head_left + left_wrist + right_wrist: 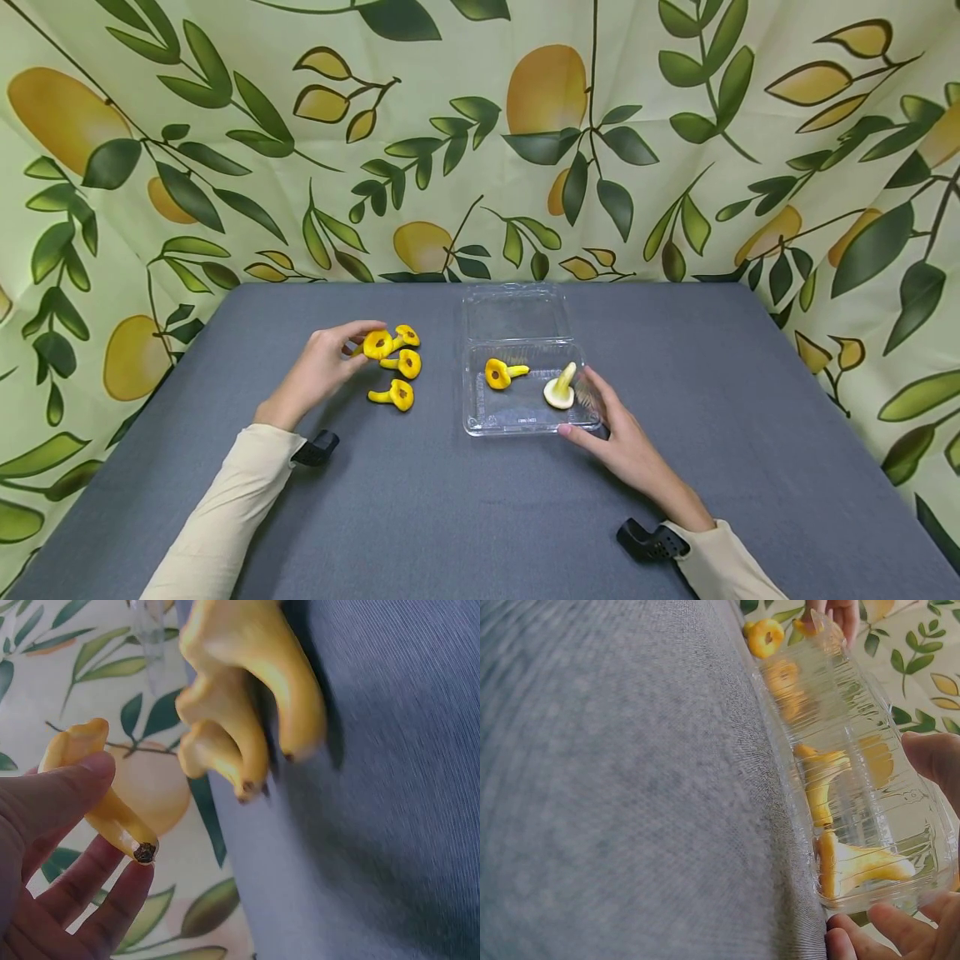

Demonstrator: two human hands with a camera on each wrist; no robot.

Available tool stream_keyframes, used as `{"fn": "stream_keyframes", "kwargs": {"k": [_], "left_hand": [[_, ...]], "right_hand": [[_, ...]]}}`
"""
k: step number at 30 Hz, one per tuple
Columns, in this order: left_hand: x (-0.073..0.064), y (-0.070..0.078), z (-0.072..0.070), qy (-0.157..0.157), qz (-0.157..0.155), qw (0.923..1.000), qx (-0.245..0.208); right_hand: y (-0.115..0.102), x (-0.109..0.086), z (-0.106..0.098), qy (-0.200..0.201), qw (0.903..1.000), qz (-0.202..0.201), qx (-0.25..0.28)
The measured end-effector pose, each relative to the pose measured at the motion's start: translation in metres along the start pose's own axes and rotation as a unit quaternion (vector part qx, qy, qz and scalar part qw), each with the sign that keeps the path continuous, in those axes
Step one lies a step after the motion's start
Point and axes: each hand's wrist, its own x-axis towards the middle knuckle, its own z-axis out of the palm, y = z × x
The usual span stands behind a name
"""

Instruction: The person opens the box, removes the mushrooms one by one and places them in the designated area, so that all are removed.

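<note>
My left hand (330, 358) pinches a yellow chanterelle mushroom (112, 806) between thumb and fingers, its dark-tipped stem poking out below the thumb. Right beside that hand, three more chanterelles (393, 395) lie in a column on the table. A hinged clear plastic container (480, 417) stands to their right with its lid (516, 317) folded back. Inside it are two mushrooms: a yellow one (497, 374) on its side at the left, and a pale-capped one (559, 392) with its stem up at the right. My right hand (622, 437) grips the container's right front corner, thumb in front, fingers along the side.
The grey cloth-covered table (450, 517) reaches back to a hanging fabric (450, 83) printed with leaves and orange fruit. Black wrist cameras (648, 540) sit at both cuffs.
</note>
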Motion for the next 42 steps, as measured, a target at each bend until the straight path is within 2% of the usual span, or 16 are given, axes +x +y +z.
{"fn": "stream_keyframes", "kwargs": {"k": [9, 16, 29, 37, 42], "left_hand": [[0.000, -0.018, -0.006, 0.006, -0.015, 0.9998, 0.015], [0.002, -0.027, -0.008, -0.015, -0.043, 0.9988, 0.018], [0.010, -0.044, -0.008, -0.036, -0.063, 0.9973, 0.014], [0.016, -0.048, -0.006, -0.078, -0.102, 0.9915, 0.023], [0.019, -0.051, -0.006, -0.102, -0.108, 0.9884, 0.032]], "right_hand": [[0.000, 0.000, 0.000, 0.002, 1.0000, 0.002, -0.002], [0.000, 0.001, 0.000, 0.004, 1.0000, 0.001, -0.006], [0.001, 0.000, 0.001, 0.008, 0.9999, -0.014, -0.002], [0.001, 0.000, 0.001, 0.006, 0.9999, -0.009, -0.002], [0.001, 0.000, 0.001, 0.008, 0.9999, -0.011, -0.001]]}}
